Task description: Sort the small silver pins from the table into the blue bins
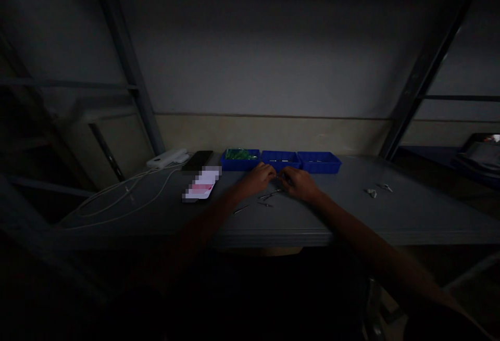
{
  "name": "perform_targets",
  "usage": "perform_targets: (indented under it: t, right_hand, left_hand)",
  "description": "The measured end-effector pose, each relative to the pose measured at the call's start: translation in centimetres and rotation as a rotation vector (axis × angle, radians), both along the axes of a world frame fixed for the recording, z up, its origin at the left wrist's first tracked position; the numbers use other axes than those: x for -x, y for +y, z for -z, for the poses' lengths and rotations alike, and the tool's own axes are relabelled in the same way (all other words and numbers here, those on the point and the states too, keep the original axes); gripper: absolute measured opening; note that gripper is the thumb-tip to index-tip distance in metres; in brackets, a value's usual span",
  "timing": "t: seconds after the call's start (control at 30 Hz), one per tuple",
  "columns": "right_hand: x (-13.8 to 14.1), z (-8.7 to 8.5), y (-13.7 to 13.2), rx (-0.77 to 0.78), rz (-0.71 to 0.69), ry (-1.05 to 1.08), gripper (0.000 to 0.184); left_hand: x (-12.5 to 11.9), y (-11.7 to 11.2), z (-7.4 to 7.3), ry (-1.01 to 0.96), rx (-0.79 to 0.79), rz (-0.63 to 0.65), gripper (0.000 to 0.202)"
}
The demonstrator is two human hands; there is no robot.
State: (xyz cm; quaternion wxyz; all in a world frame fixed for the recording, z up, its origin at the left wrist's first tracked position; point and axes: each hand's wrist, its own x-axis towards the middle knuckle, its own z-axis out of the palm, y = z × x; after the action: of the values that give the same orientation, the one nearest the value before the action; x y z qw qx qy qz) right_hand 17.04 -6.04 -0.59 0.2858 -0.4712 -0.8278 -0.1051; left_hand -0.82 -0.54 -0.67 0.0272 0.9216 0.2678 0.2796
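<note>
My left hand point(261, 177) and my right hand point(299, 183) nearly meet above the grey table, just in front of the blue bins. The fingers of both are closed in a pinch. Whatever sits between them is too small and dark to make out. Below the hands lie several slim metal pieces: a thin pointed piece point(241, 209), a short thin piece point(265, 204) and a small cluster of slender pieces point(269, 194). Green packets point(238, 154) fill the left blue bin point(240, 165). Thin pale pieces show in the middle blue bin point(278, 165) and the right blue bin point(320, 165).
A lit phone point(203, 184) lies left of my hands, with a dark phone-like slab point(198, 160) behind it. White cables point(128, 191) trail from a white power strip point(167, 158). Small whitish bits point(372, 193) rest on the right. Metal shelf posts point(135, 80) flank the table.
</note>
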Motion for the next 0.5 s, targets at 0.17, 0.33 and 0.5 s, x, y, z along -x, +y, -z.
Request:
perform_targets:
  t: [0.17,0.33,0.5]
  right_hand:
    - [-0.3,0.3,0.3,-0.054,-0.036,0.036,0.014]
    - [-0.4,0.1,0.3,-0.071,-0.007,0.101,0.014]
    - [-0.3,-0.1,0.4,-0.064,-0.022,0.175,0.014]
  left_hand:
    - [0.0,-0.4,-0.3,-0.037,0.015,-0.003,0.016]
    - [0.2,-0.9,-1.0,-0.135,0.063,0.012,0.010]
    - [0.5,-1.0,-1.5,-0.228,0.057,-0.018,0.007]
